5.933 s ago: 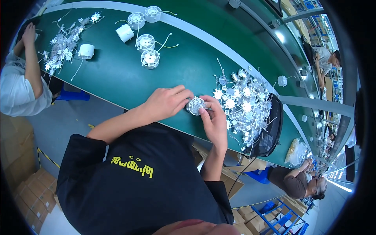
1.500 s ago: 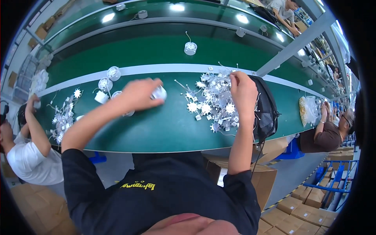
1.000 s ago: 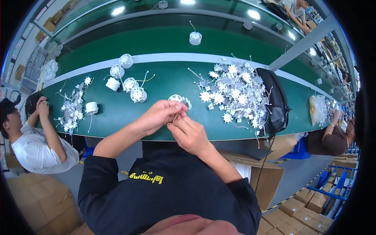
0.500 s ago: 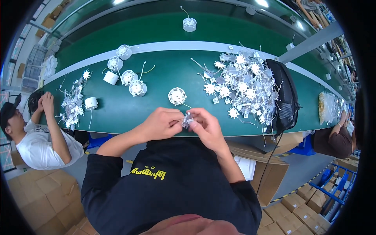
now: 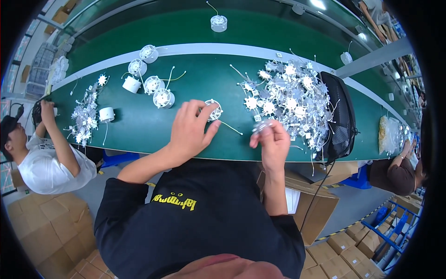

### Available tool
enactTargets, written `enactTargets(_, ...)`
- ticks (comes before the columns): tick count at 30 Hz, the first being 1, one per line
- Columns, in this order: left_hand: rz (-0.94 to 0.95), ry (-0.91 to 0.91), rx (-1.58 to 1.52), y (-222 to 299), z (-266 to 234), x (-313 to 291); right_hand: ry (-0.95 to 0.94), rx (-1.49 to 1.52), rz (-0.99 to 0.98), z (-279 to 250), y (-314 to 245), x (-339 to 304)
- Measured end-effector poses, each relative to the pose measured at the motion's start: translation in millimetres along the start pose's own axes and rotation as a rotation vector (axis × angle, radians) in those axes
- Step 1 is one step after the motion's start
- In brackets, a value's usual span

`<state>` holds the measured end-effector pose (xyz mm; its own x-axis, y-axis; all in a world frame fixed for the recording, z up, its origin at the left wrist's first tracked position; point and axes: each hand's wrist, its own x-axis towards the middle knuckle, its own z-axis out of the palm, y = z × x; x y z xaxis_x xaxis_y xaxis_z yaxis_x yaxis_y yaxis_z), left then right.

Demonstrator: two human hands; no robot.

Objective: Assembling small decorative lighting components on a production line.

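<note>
Desk (image 5: 144, 128): smooth, low sheen. Round housings (image 5: 164, 99): smooth, apparently moulded plastic. Star-shaped parts (image 5: 292, 104): bright, glossy; metal or plastic cannot be told. Bag (image 5: 340, 123): matt cloth, mesh panel. Clear packet (image 5: 394, 133): crinkled, shiny plastic. Shirt (image 5: 200, 232): soft, matt cloth. Boxes (image 5: 49, 218): matt cardboard. Rail (image 5: 223, 48): smooth, metal-looking.

Tabletop (image 5: 134, 125) dark green w/ a pale grey strip (image 5: 223, 49). Round housings (image 5: 163, 98) r white, wires (image 5: 232, 129) white 2 yellowish. Star-shaped pcs (image 5: 297, 100) r white n silvery. Bag (image 5: 340, 104) is blk w/ mesh patterning, tee (image 5: 200, 232) blk w/ yellow print (image 5: 175, 202). Stool (image 5: 118, 159) bright blue, boxes (image 5: 46, 218) plain brown, floor tape (image 5: 349, 225) in yellow/blk stripes.
</note>
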<state>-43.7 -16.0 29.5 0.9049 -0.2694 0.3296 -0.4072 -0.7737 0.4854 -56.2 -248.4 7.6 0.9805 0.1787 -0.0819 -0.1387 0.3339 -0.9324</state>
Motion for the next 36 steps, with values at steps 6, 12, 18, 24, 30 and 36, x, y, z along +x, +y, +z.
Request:
enactTargets(6, 0.169, -0.012, -0.131, -11, 19, 1, 0.149, -0.18, -0.255, 9, 3, 33)
enactTargets(12, 0.03, -0.114, -0.434, -23, 24, -6, -0.14, -0.452, -0.085, 16, 3, 38)
enactTargets(18, -0.123, -0.138, -0.5, -22, 29, -8, -0.099, -0.631, -0.059, 21, 1, 11)
enactTargets(24, 0.099, -0.112, -0.413, -20, 35, -5, 0.074, -0.758, -0.087, 30, 17, -10)
enactTargets(30, 0.077, -0.202, -0.456, -23, 27, -6, 0.084, -0.58, -0.188, 27, 40, -4)
enactTargets(36, -0.151, -0.154, -0.467, -30, 18, -31, -0.048, -0.419, -0.156, 42, 41, 25)
